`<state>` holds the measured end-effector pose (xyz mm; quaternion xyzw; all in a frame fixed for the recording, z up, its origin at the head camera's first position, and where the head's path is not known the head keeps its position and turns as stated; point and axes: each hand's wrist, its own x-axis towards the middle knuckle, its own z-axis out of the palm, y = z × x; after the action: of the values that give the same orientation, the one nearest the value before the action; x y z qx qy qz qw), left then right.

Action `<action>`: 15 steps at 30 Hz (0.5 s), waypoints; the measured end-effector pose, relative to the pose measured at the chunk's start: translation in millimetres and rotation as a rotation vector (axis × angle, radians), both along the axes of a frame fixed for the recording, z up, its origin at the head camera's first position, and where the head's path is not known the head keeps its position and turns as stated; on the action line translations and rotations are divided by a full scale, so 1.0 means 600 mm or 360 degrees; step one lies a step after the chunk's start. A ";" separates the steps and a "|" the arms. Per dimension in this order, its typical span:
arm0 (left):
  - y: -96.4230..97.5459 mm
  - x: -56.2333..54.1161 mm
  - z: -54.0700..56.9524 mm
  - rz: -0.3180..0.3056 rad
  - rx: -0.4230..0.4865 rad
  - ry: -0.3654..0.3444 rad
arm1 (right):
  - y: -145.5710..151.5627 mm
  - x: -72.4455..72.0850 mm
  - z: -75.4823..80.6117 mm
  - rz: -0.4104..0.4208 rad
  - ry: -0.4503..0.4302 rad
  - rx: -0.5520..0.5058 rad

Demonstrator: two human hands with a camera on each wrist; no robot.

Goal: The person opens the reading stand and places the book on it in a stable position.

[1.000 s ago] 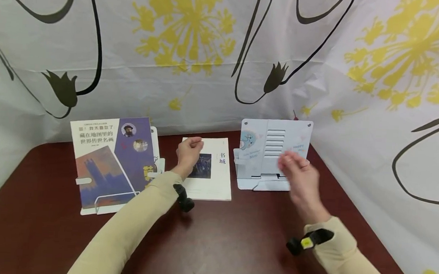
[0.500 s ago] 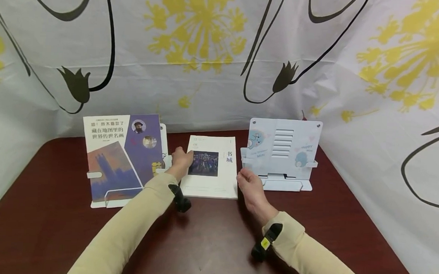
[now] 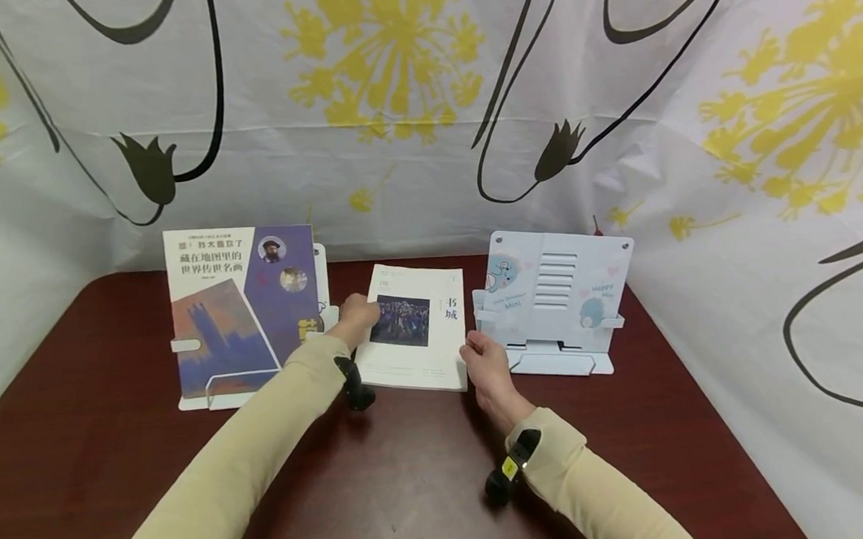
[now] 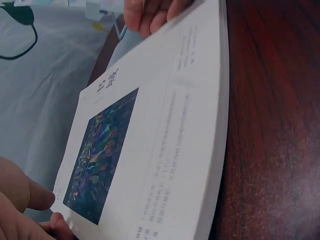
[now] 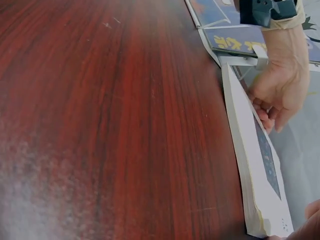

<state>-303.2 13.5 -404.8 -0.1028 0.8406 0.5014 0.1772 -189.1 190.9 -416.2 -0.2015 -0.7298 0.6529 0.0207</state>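
A white book (image 3: 441,359) with a dark picture on its cover lies flat on the table, between two book stands. My left hand (image 3: 354,321) holds the book's left edge, with curled fingers visible there in the right wrist view. At the opposite edge, my right hand (image 3: 488,372) grips the book near its lower right side. In the left wrist view the book (image 4: 160,115) spans the space between both hands, its page block facing the table side. Parts of the fingers are hidden under or behind the edges.
To the left, a purple and white book (image 3: 285,262) leans on a white book stand (image 3: 219,401) with a wire holder. A second white book stand (image 3: 558,292) with slots stands at right. Behind the dark red table (image 3: 406,480) hangs a patterned white cloth (image 3: 406,195).
My right hand came from in front of the right stand, leftward to the book's right edge. My left hand lowered onto the left edge. The book stays in place between the stands.
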 end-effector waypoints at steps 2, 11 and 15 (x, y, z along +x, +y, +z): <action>0.001 0.000 0.001 0.0025 0.0009 0.0000 | 0.000 -0.001 -0.002 0.0002 0.0020 0.0038; 0.015 0.016 0.008 0.0243 0.0324 0.0061 | 0.009 -0.003 -0.003 0.0010 -0.0043 -0.0041; 0.020 0.033 0.013 0.0294 0.0431 0.0229 | 0.015 -0.001 -0.002 0.0020 -0.0064 -0.0085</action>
<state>-283.1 25.6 -396.8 -0.1186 0.7628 0.6303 0.0820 -189.6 199.6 -417.6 -0.2104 -0.7136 0.6682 -0.0035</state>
